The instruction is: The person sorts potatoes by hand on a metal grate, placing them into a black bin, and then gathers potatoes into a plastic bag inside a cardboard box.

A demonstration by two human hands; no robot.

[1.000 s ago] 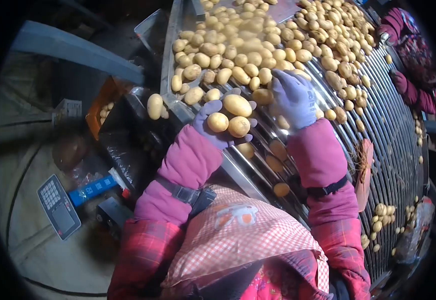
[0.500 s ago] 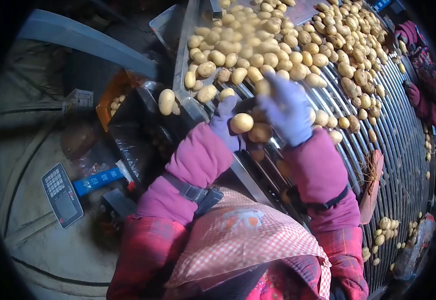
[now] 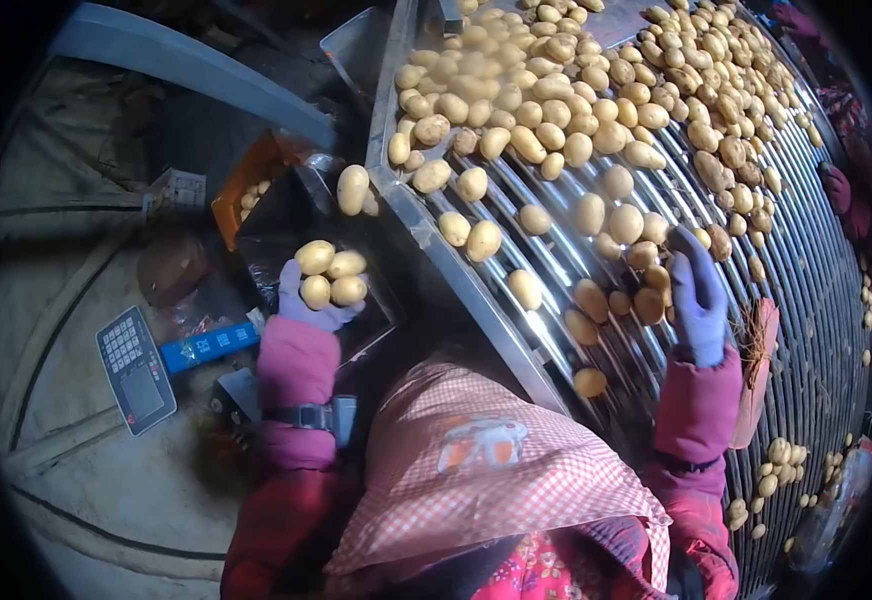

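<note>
My left hand [image 3: 306,312], in a lavender glove, is turned palm up over the dark, plastic-lined box at the left. Several potatoes [image 3: 332,276] lie cupped in its palm and fingers. My right hand [image 3: 698,302], gloved alike, is low over the metal roller table [image 3: 624,352]. Its fingers stretch forward and the palm faces left, toward a loose group of brownish potatoes [image 3: 646,303] right beside it. More single potatoes [image 3: 526,289] lie spread on the rollers between my hands.
A large heap of potatoes [image 3: 556,95] covers the table's far end. An orange crate [image 3: 228,215] and a scale display [image 3: 137,370] are at the left. A pink strip with twine [image 3: 756,365] lies on the rollers. Another person's purple sleeve [image 3: 861,215] shows across the table.
My left hand has swung left from the table edge to over the box, carrying potatoes. My right hand has moved right and nearer me. Several potatoes now lie apart on the rollers.
</note>
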